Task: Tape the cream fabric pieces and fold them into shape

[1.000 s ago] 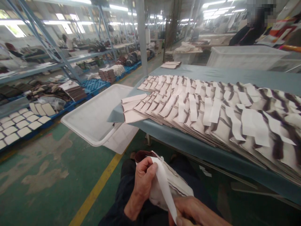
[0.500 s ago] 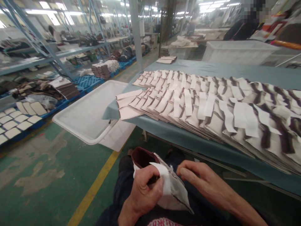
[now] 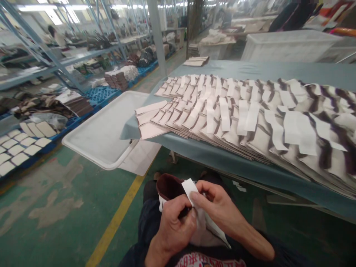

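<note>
Low in the view, over my lap, is a sewn pale fabric piece with a dark brown inside that gapes like a tube at its upper end. My left hand is closed in a pinch on this piece, thumb against bent fingers. A white strip stands up between the two hands. My right hand pinches the strip's right side between thumb and fingers, close to the left fingertips. The hands cover where strip and fabric meet.
Ahead and right, a table with a blue-green cover bears overlapping rows of similar pale pieces, many topped with white strips. A white plastic bin stands left of its corner. Blue pallets with stacked pieces lie farther left.
My right hand has moved left, from apart on the right to pinching the white strip beside my left hand. The strip now points upward instead of hanging over the fabric.
</note>
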